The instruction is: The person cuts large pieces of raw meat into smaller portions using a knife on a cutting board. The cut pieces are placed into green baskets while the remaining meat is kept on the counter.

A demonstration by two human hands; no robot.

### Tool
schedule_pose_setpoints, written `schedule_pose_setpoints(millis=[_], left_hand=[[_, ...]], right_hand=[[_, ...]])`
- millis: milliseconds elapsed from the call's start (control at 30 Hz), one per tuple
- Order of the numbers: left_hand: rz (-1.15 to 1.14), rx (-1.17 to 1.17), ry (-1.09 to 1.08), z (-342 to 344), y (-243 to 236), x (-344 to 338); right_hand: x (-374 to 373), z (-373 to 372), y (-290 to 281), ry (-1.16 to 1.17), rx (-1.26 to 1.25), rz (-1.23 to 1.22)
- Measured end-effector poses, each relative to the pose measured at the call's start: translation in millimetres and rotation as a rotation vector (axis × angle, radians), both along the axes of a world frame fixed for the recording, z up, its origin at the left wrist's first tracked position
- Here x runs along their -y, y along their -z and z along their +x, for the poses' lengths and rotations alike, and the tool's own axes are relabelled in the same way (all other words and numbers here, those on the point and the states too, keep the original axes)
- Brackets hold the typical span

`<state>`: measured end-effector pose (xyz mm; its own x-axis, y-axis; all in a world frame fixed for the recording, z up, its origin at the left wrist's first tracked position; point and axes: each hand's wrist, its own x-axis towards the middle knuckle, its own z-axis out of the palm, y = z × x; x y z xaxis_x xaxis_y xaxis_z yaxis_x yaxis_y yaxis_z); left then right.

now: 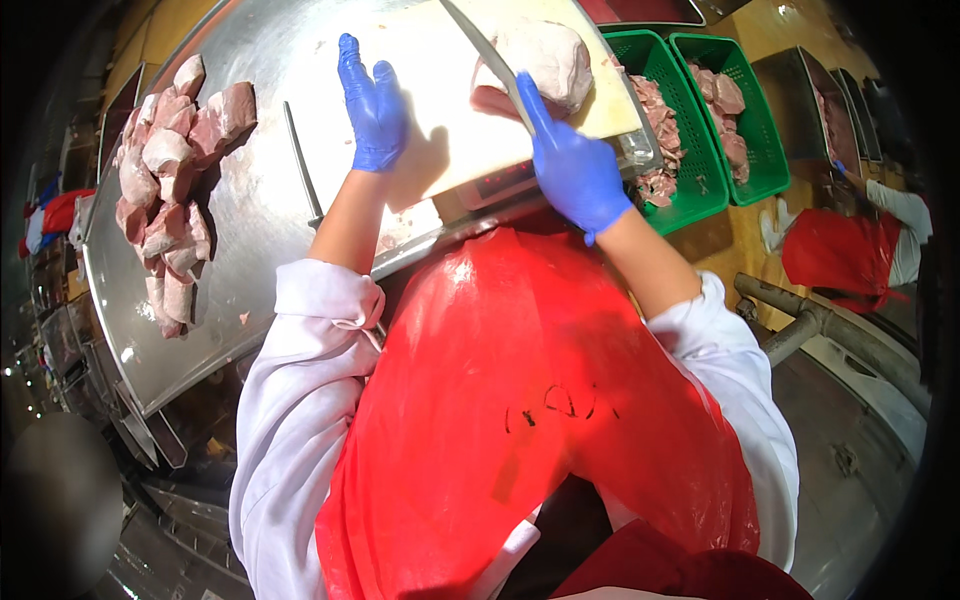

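Meat (552,68) on board (465,125); green crates (706,207) beside table (262,215).

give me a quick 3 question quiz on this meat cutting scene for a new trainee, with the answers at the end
1. What does the person's right hand hold?
2. True or false: the pile of meat pieces lies on the metal table, to the left of the left hand.
3. How many green baskets stand to the right of the cutting board?
a) one
b) two
c) three

Key:
1. A knife
2. True
3. b
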<state>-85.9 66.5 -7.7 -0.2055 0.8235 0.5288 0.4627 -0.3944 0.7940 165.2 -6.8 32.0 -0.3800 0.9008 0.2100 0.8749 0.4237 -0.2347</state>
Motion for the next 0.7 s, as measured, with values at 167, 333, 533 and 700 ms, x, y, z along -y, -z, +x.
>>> schedule_pose_setpoints(millis=[167,333,533,700], left_hand=[[0.019,0.046,-0.049,4,3,0],[-0.099,-0.094,0.006,41,-7,2],[-0.430,-0.227,0.124,49,-15,1],[-0.276,-0.288,0.296,48,-31,4]], right_hand=[[71,46,3,-0.017,0.123,-0.274],[105,99,-26,-0.051,-0.088,-0.387],[34,74,-67,0.162,-0.492,-0.283],[-64,-13,-122,0.211,-0.237,-0.319]])
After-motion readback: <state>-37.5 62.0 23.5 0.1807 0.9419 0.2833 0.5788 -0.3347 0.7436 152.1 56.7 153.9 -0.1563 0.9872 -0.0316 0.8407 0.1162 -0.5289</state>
